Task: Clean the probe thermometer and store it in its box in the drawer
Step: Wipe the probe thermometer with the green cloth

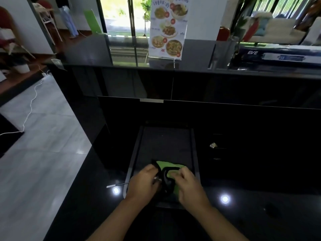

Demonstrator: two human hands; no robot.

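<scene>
Over the open drawer [133, 157], the left hand [143, 182] grips the probe [118, 185]; the right hand [188, 184] pinches its black cable [165, 174] above a half-hidden green cloth [171, 165].

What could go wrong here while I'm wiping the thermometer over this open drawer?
The metal probe sticks out sideways past your left hand, so it could jab something or catch the drawer edge. The black cable loops loosely between both hands and may snag on the green cloth under your right hand.

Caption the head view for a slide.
Both hands, left and right, handle the probe and its black cable over a green cloth on the tray.
</scene>
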